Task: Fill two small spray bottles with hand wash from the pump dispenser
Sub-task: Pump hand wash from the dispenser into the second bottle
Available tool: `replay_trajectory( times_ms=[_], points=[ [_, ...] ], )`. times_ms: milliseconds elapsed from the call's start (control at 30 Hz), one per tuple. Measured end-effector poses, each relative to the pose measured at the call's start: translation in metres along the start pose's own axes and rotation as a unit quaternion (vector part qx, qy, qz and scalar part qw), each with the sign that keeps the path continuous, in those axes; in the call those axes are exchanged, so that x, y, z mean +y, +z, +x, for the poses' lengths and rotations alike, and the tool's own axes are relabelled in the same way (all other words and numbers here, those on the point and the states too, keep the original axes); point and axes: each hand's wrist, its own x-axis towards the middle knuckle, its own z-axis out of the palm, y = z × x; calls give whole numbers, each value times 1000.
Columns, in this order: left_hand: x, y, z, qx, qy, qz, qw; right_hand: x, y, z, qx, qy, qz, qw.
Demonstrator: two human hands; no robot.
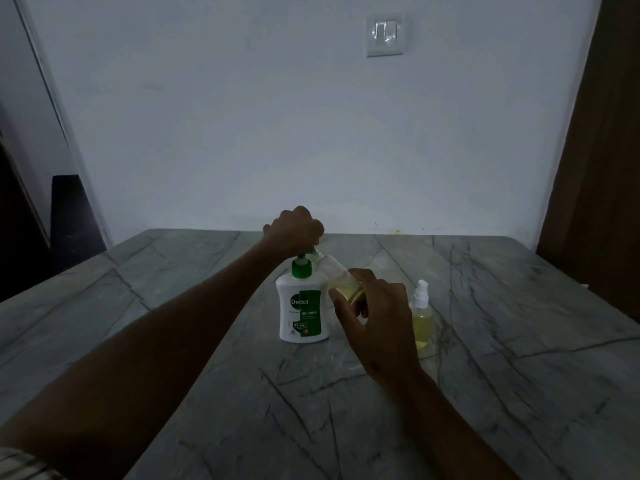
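A white pump dispenser (303, 313) with a green collar and a Dettol label stands upright on the marble table (207, 358). My left hand (294, 232) sits on top of its green pump head, fingers curled over it. My right hand (375, 320) grips a small clear spray bottle (341, 277) with no cap, tilted so its mouth sits at the pump's spout; yellowish liquid shows in its lower part. A second small spray bottle (421, 320), capped with a white sprayer and holding yellow liquid, stands upright just right of my right hand.
A pale wall with a light switch (385, 34) rises behind the table. A dark wooden panel (599, 150) stands at the right, and a dark object (72, 220) sits off the table's left edge.
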Motion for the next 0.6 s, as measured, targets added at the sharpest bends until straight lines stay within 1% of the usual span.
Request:
replay_trajectory(
  times_ms=[167, 367, 600],
  points=[
    [-4, 6, 0, -28, 18, 5, 999, 3, 2, 0, -8, -11, -9, 1000],
    [0, 0, -2, -9, 1, -11, 1000, 4, 2, 1, -9, -4, -1, 1000],
    [2, 5, -7, -14, -1, 16, 1000, 5, 2, -1, -7, -10, -9, 1000]
  ],
)
